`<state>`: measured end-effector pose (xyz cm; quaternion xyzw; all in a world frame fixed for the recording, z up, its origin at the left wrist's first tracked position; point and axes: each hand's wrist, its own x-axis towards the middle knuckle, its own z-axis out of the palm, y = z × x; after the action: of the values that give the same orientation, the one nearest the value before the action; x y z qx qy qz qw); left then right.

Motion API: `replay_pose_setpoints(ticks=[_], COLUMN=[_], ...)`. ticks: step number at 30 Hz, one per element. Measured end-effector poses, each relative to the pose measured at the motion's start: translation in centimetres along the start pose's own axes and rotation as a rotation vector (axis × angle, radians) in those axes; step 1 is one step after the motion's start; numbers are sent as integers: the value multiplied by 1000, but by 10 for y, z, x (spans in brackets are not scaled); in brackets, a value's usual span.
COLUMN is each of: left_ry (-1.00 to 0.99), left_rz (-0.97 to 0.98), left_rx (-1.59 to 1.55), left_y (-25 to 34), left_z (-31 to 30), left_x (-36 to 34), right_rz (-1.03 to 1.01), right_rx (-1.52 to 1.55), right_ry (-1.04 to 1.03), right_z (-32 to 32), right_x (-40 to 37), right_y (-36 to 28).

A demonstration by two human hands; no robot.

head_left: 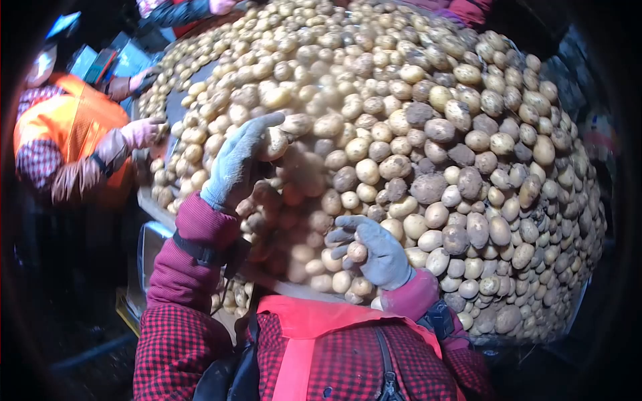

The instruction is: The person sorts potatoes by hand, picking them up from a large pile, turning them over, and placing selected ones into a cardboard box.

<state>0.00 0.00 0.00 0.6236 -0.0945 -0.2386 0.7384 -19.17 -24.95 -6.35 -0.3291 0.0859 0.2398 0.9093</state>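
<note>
A large heap of potatoes [438, 130] spreads out in front of me, some pale yellow and some coated in dark soil. My left hand [235, 160], in a grey-blue work glove, is closed around a pale potato [274, 144] above the left part of the heap. Lower down, near the heap's front edge, my right hand [380, 252] wears a matching glove. Its fingers curl around a small round brownish potato [356, 252]. More potatoes lie beneath and beside both hands.
At the left, a co-worker in an orange vest [87, 127] reaches toward the potatoes with a gloved hand [142, 133]. Other people's sleeves show at the far edge. A table edge [155, 208] borders the heap, with blue-white boxes [132, 61] beyond it.
</note>
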Motion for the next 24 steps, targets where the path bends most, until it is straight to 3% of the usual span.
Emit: replay_pose_setpoints(ticks=[1,2,3,5,7,9,10,11,13,14,17,21,22,24], left_ry=[100,89,82,241,275,155,182,164,164,189,188,301,328,335], left_rz=[12,51,100,-1,33,24,117,341,413,411,398,449,482,523], left_rx=[-112,-10,-253,-260,-16,67,239,613,1112,1194,1462,1419,1380,1355], left_y=[-2,0,-15,-20,-11,-16,-14,-30,-37,-49,-63,-74,-70,-68], left_z=[4,6,-2,-7,-1,5,18,11,9,4,2,5,10,19], left_x=[-11,-24,-52,-69,-74,-79,-81,-78,-85,-90,-109,-109,-113,-130], right_rz=[-26,-30,-10,-30,-62,-125,-141,-160,-117,-103,-175,-239,-157,-147], right_rx=[-15,-33,-101,-137,-123,-242,-252,-261,-197,-164,-439,-439,-141,-134], right_ry=[-7,7,80,91,81,87,83,82,90,95,37,-39,-60,-8], right_z=[-2,-3,13,15,15,15,16,16,12,11,17,12,15,17], right_x=[0,-2,-15,-12,-4,-5,-5,-4,-4,-4,-9,-6,-7,-4], right_y=[-5,-11,-4,2,5,8,10,11,9,8,5,8,3,2])
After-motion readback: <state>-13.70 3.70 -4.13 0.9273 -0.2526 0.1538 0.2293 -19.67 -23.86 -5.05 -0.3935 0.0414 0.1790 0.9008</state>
